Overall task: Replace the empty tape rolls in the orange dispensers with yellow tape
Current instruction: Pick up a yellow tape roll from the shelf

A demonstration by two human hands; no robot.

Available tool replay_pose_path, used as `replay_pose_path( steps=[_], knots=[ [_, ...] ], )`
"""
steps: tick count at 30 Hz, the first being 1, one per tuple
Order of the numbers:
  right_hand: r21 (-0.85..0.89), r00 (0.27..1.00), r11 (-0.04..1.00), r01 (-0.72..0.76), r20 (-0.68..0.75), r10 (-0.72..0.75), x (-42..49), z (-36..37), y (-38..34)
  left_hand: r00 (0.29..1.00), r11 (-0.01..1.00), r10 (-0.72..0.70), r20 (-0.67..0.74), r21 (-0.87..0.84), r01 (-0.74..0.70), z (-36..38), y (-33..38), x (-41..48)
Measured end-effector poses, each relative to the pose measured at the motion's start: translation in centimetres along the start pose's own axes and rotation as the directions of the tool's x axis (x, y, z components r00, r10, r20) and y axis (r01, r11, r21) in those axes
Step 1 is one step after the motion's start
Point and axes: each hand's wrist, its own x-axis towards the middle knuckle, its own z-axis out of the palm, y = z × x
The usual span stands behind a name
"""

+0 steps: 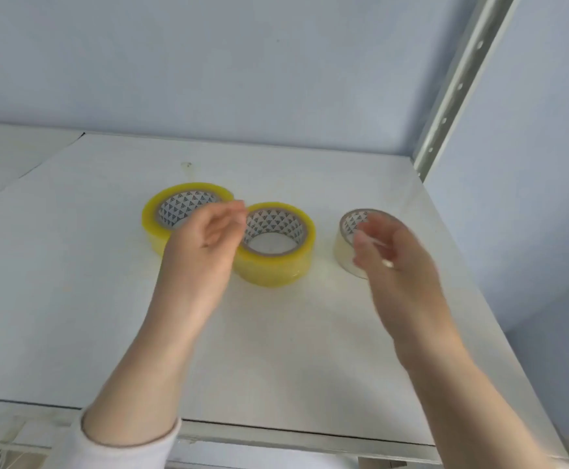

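Left yellow roll and right yellow roll lie flat, side by side on the shelf, core axes vertical, openings up. Our left hand hovers between them, fingers loosely curled, empty. Right hand is blurred at the pale roll; we cannot tell its grip. Risk: we grab the pale one by mistake.

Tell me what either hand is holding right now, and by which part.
Left hand: nothing, open over the yellow rolls. Right hand is blurred before the pale roll; whether its fingers grip it cannot be told.
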Motion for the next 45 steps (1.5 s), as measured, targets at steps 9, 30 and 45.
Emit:
replay_pose_path(
  steps=[9, 30, 45],
  knots=[
    [-0.208, 0.94, 0.958, -0.195, 0.24, 0.243, 1.1, 4.8, 1.9, 0.987, 0.992, -0.111, -0.12, 0.044, 0.117, -0.9, -2.8, 0.7],
    [0.294, 0.965, 0.92, -0.261, 0.092, 0.244, -3.2, 5.2, 0.5, 0.981, 0.979, -0.179, -0.08, -0.111, 0.17, -0.8, -3.2, -3.5],
    [0.358, 0.909, 0.902, -0.243, 0.409, 0.083, -12.9, -0.1, 1.1, 0.916, 0.949, -0.269, -0.296, -0.241, 0.201, -2.1, -1.1, -17.7]
  ],
)
